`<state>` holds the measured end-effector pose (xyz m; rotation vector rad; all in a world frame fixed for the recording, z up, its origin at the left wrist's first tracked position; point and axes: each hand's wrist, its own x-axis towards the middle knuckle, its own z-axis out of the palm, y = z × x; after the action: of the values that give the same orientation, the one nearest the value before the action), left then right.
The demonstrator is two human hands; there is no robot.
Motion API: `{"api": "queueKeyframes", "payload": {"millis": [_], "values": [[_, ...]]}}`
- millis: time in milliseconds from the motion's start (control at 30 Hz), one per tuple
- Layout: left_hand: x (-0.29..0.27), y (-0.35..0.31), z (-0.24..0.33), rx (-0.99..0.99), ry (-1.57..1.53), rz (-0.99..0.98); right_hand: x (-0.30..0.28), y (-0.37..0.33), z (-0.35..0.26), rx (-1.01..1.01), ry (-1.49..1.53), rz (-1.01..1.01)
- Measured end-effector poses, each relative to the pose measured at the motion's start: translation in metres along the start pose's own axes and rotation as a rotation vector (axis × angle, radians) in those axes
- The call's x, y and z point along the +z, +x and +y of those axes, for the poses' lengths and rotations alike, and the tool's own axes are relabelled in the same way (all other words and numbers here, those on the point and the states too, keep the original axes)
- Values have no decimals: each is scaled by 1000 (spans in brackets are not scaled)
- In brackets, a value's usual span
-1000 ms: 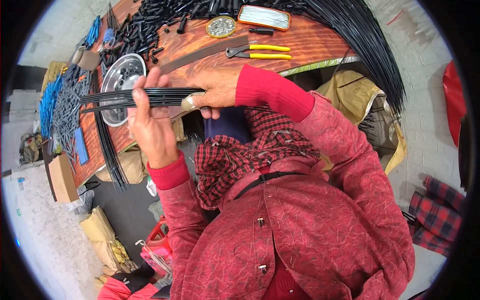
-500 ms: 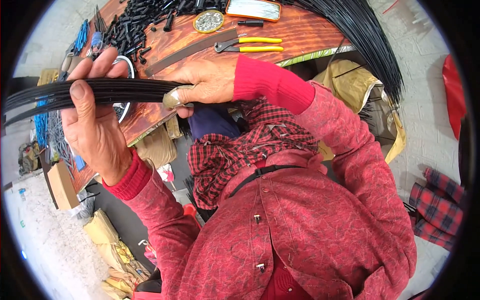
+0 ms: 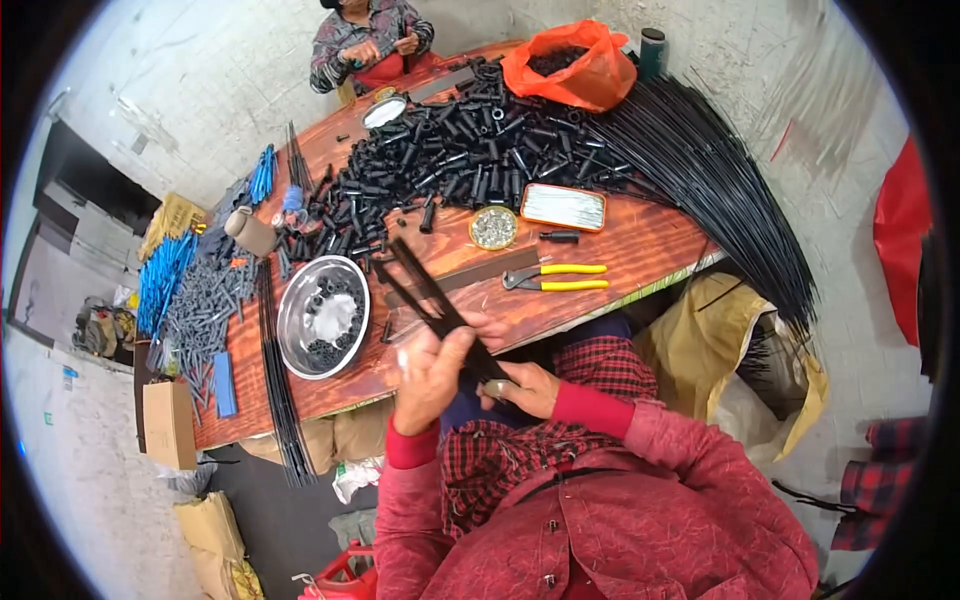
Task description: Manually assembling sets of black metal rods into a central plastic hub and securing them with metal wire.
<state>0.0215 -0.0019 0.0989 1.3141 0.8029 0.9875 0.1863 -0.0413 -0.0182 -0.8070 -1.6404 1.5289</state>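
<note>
We look down on a wooden desk (image 3: 640, 240), our hands at its near edge. Our right hand (image 3: 525, 390) has its fingers clenched around the lower end of a bundle of thin black rods (image 3: 441, 300), which slants up leftward and splits in two. Our left hand (image 3: 432, 370) is higher along it, too blurred for us to tell whether its fingers grip. Near that edge, yellow-handled pliers (image 3: 560, 286) lie to the right, a metal bowl (image 3: 288, 335) to the left.

Mottled red jacket (image 3: 655, 530), brighter cuffs (image 3: 592, 409)
</note>
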Motion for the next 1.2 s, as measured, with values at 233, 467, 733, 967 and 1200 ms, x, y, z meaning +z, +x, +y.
{"api": "queueKeyframes", "payload": {"millis": [233, 467, 733, 967, 1200], "values": [[23, 18, 6, -44, -20, -76, -11, -18, -10, 74, 38, 159], [33, 20, 9, -79, -86, -105, -14, -31, -25, 20, -15, 184], [33, 25, 2, -15, -58, -152, -14, -36, -17, -3, -4, 166], [26, 24, -35, -8, -1, -149, -4, -47, 14, 110, 104, 196], [13, 40, -56, -23, -3, -107, -7, -31, 31, 136, 150, 222]]}}
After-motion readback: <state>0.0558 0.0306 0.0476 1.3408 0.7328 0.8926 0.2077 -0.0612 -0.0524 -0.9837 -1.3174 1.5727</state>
